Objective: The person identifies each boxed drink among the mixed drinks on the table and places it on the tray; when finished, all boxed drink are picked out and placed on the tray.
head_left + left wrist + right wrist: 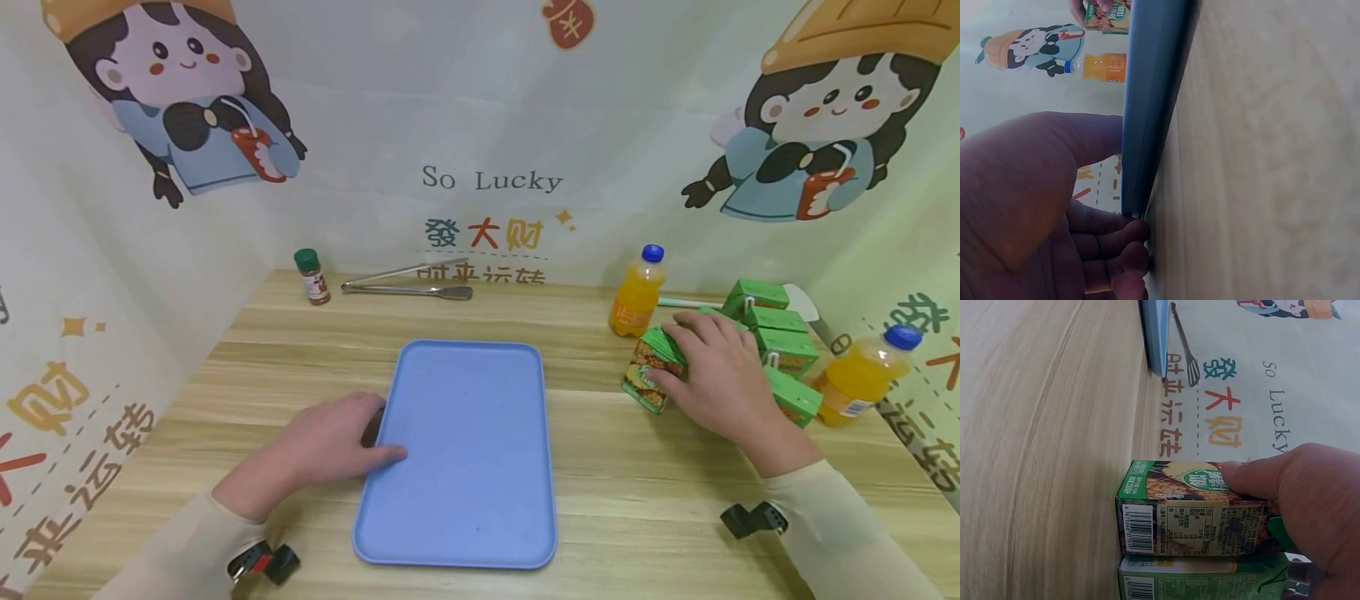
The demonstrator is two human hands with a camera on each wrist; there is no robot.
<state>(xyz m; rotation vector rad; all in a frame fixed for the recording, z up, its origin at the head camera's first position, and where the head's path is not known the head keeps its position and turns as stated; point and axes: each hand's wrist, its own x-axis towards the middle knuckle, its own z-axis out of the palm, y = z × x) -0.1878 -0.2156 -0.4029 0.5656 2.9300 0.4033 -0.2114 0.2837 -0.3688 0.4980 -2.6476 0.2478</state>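
A blue rectangular tray lies on the wooden table in front of me. My left hand grips its left edge, thumb over the rim and fingertips low at its side. Over on the right, my right hand holds a brown-and-green juice carton from above. The right wrist view shows my thumb pressed on that carton's pineapple-printed face. A green carton stands right against it; whether my fingers also go round this one is hidden.
More green juice cartons stand beyond my right hand. Two orange drink bottles, one behind and one at right, flank them. A white-headed utensil lies behind. Metal tongs and a green-capped spice jar are at the back left.
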